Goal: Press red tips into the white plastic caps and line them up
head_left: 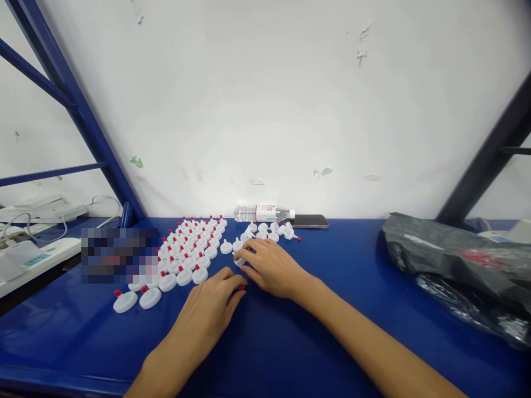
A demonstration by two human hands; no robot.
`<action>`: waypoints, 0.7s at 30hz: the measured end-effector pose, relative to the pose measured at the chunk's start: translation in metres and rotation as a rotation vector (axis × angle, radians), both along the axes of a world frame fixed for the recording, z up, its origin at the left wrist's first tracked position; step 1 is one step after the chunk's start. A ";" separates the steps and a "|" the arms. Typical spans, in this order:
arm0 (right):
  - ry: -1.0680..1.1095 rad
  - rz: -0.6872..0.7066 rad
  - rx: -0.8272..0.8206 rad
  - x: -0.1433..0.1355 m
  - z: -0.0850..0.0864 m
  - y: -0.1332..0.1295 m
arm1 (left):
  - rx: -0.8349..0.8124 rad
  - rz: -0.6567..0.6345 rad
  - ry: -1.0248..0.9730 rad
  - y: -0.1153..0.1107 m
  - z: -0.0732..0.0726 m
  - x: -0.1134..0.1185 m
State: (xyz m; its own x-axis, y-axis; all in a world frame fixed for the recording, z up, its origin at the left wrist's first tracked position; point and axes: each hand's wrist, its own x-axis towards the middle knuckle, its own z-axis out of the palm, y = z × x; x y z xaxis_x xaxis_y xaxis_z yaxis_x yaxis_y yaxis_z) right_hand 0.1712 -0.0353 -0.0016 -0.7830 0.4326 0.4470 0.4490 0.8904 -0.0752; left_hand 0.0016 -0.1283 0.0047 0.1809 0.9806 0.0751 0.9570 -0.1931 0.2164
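Observation:
My left hand (211,301) is low over the table with its thumb and forefinger pinched on a small red tip cap (243,287). Just right of it, my right hand (271,266) curls its fingers round a white spouted lid (239,261), partly hidden by the fingertips. Rows of round white lids with red tips (181,269) stand to the left of my hands. Beyond my fingers lies a loose group of white lids without red tips (226,246). One lid with a red tip (291,234) lies on its side at that group's right end.
A clear water bottle (265,213) lies along the wall, beside a dark phone (310,221). Grey plastic bags (452,260) sit on the right of the blue table (332,331). Blue frame posts (89,127) and white devices with cables (45,257) are at left.

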 end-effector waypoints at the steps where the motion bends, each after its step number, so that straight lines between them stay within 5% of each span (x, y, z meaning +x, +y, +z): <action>1: 0.001 -0.009 -0.002 0.000 0.000 0.000 | 0.007 -0.005 -0.005 0.001 0.000 0.000; 13: -0.015 -0.033 -0.041 -0.004 -0.005 -0.003 | 0.097 0.009 -0.109 0.002 0.001 -0.010; 18: -0.020 -0.009 -0.047 -0.005 -0.006 -0.002 | 0.209 -0.016 -0.261 0.003 0.013 -0.022; 21: -0.003 0.020 -0.063 -0.003 -0.004 -0.003 | 0.192 0.078 -0.315 0.003 0.023 -0.029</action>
State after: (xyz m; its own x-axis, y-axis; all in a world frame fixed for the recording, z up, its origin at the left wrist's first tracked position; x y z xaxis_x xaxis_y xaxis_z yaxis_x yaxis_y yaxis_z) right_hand 0.1681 -0.0385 -0.0060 -0.7929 0.4441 0.4172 0.4317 0.8926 -0.1297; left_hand -0.0278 -0.1255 0.0282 0.0446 0.9532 0.2991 0.8628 -0.1877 0.4694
